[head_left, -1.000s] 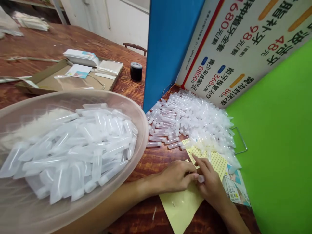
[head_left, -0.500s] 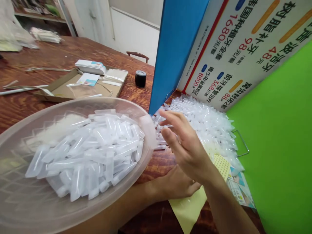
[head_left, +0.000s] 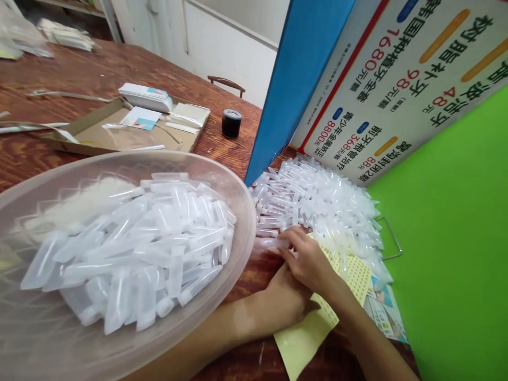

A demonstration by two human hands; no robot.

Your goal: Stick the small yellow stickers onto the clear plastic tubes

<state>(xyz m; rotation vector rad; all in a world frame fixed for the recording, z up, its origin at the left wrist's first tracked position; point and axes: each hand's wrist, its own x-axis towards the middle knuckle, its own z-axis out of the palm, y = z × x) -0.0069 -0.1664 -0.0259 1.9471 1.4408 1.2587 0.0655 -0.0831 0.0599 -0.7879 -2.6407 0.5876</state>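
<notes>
My right hand (head_left: 311, 259) is closed, its fingertips pinching one end of a small clear plastic tube (head_left: 273, 242) just above the table. Below it and crossing under my right wrist is my left hand (head_left: 291, 293), over a yellow sticker sheet (head_left: 305, 338); its fingers are mostly hidden. A pile of similar translucent tubes (head_left: 317, 196) lies beyond both hands. To the left, a large translucent plastic basin (head_left: 246, 211) holds many more tubes.
Blue, white and green printed panels (head_left: 452, 222) stand around the tube pile. Printed cards (head_left: 384, 317) lie by the green panel. Behind the basin are a shallow cardboard tray (head_left: 91, 127) and a black cylinder (head_left: 231, 124). A wire loop (head_left: 392, 238) sticks out at right.
My right hand has come down from over the tube pile toward my left hand, its fingers closing from spread to a pinch on a tube. The view has shifted slightly.
</notes>
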